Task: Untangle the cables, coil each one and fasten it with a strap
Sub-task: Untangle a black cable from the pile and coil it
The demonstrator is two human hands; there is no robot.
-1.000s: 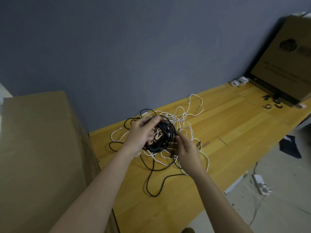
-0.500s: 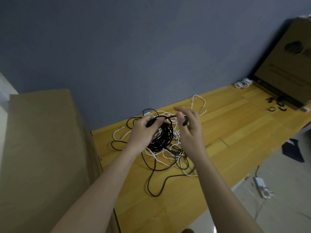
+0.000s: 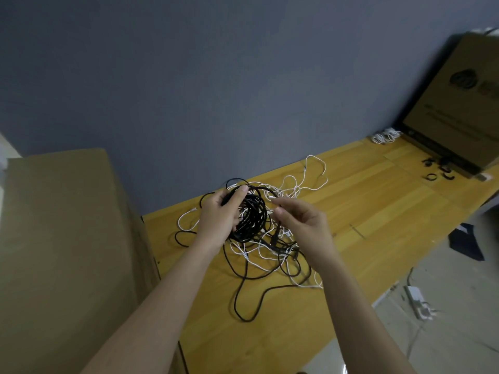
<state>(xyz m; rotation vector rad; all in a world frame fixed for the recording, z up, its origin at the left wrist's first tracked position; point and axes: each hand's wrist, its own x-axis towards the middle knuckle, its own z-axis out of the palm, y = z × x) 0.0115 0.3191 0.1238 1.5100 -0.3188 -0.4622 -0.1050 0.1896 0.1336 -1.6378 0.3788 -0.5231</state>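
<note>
Coil of thin black cable (image 3: pixel 251 220) held above wooden tabletop (image 3: pixel 378 211), gripped at rim by left hand (image 3: pixel 220 214). Right hand (image 3: pixel 299 220) raised beside coil; fingers curled, contents cannot be told. Thin white cables (image 3: pixel 291 190) threaded through coil: tighter knotting risked if pulled hard; loops likely spilled if grip loosened.

Dim, soft indoor light; wide-angle bending at edges, faint blur throughout.
</note>
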